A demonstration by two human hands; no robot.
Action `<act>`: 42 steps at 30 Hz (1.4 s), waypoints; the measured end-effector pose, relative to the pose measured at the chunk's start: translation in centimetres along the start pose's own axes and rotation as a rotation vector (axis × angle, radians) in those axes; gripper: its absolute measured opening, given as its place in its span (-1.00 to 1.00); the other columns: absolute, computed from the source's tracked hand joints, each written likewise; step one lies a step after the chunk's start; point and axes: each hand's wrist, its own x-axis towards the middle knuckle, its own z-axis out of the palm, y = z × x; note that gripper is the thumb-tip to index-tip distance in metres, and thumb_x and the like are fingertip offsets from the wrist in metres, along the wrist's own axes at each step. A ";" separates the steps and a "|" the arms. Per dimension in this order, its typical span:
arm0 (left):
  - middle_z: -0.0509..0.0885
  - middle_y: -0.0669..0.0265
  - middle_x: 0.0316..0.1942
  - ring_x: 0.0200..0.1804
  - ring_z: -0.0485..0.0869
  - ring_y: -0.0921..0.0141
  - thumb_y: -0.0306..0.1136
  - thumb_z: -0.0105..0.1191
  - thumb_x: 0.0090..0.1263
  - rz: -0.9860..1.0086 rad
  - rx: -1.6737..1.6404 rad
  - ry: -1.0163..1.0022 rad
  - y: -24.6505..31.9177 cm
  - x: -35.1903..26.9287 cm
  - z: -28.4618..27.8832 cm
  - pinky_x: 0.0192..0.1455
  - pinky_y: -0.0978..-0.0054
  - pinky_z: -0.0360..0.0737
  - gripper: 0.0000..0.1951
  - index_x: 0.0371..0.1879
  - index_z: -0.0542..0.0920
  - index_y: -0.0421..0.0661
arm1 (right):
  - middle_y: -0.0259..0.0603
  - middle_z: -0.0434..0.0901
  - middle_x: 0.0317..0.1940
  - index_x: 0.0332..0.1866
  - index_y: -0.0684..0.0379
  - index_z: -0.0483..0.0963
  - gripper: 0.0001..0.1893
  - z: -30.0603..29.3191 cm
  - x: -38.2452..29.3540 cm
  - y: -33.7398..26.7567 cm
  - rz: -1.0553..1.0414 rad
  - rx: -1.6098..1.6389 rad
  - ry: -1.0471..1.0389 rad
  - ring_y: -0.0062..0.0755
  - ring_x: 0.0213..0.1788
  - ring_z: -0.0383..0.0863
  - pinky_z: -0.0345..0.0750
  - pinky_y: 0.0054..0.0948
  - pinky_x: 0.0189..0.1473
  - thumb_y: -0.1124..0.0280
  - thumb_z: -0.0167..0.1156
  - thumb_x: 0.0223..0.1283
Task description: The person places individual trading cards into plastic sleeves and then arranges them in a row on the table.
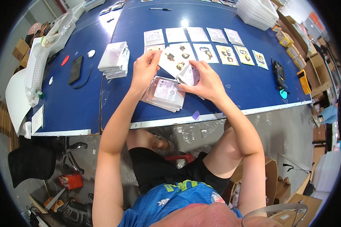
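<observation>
My left hand [145, 66] pinches the left edge of a white sheet with small cartoon figures [174, 55]. In my right hand [206, 81] is a clear-fronted packet with a printed label [189, 75], gripped between thumb and fingers. The sheet's lower corner meets the packet; whether it is inside cannot be told. Just below my hands lies a stack of silvery labelled packets [166, 92] near the table's front edge. Beyond them are a row of labelled packets [197, 34] and a nearer row of cartoon-printed sheets [205, 53]. To the left stands a tall pile of silver packets [113, 59].
The blue table [233, 82] bears a black phone-like device [76, 69] at left and a handheld scanner [279, 74] at right. A pen [160, 9] lies far back. White plastic bins [257, 14] are stacked at the back right. A perforated white basket [37, 68] borders the left.
</observation>
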 end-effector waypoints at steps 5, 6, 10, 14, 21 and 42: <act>0.64 0.34 -0.50 -0.48 0.55 0.61 -0.31 0.10 0.44 0.058 0.148 -0.085 0.7 -1.8 1.6 -0.42 0.64 0.49 -0.70 0.09 0.61 -0.11 | -0.01 0.52 -0.03 0.19 0.31 0.38 -0.09 0.2 -0.5 0.1 0.059 0.032 0.024 -0.08 0.03 0.58 0.54 -0.24 0.07 -0.04 0.51 -0.32; 0.64 0.35 -0.49 -0.48 0.56 0.61 -0.32 0.10 0.43 0.031 0.119 -0.092 0.8 -1.9 1.6 -0.42 0.64 0.50 -0.70 0.10 0.60 -0.11 | 0.00 0.52 -0.03 0.19 0.32 0.38 -0.07 0.4 -0.6 0.3 0.058 0.063 0.023 -0.08 0.05 0.58 0.53 -0.25 0.08 -0.05 0.52 -0.35; 0.61 0.38 -0.44 -0.45 0.52 0.62 -0.37 0.08 0.45 -0.067 0.037 -0.171 0.4 -1.7 1.7 -0.39 0.68 0.50 -0.68 0.15 0.57 -0.14 | 0.03 0.53 -0.01 0.17 0.35 0.40 -0.09 0.4 -1.0 0.3 0.083 0.075 0.020 -0.09 0.07 0.57 0.52 -0.26 0.12 -0.03 0.52 -0.33; 0.60 0.38 -0.42 -0.44 0.49 0.62 -0.41 0.04 0.47 -0.109 0.061 -0.211 0.3 -1.8 1.7 -0.37 0.70 0.48 -0.68 0.17 0.55 -0.15 | 0.07 0.55 0.01 0.13 0.39 0.44 -0.14 0.6 -1.2 0.2 0.133 0.104 -0.023 -0.09 0.09 0.57 0.50 -0.30 0.15 0.00 0.52 -0.29; 0.63 0.35 -0.43 -0.47 0.52 0.60 -0.42 0.00 0.46 -0.142 -0.056 -0.140 -0.6 -1.0 1.2 -0.39 0.64 0.53 -0.70 0.13 0.58 -0.16 | 0.10 0.53 0.06 0.17 0.39 0.41 -0.10 0.8 -1.0 -0.6 0.189 0.087 -0.033 -0.08 0.12 0.55 0.48 -0.27 0.17 -0.06 0.49 -0.27; 0.72 0.23 -0.32 -0.32 0.68 0.54 -0.42 0.19 0.35 0.043 -0.080 -0.392 1.8 -4.0 3.3 -0.23 0.59 0.63 -0.61 0.14 0.56 -0.24 | 0.09 0.50 0.01 0.18 0.42 0.37 -0.17 0.9 -1.6 -0.4 0.050 0.082 0.220 -0.07 0.09 0.54 0.50 -0.26 0.14 0.16 0.49 -0.24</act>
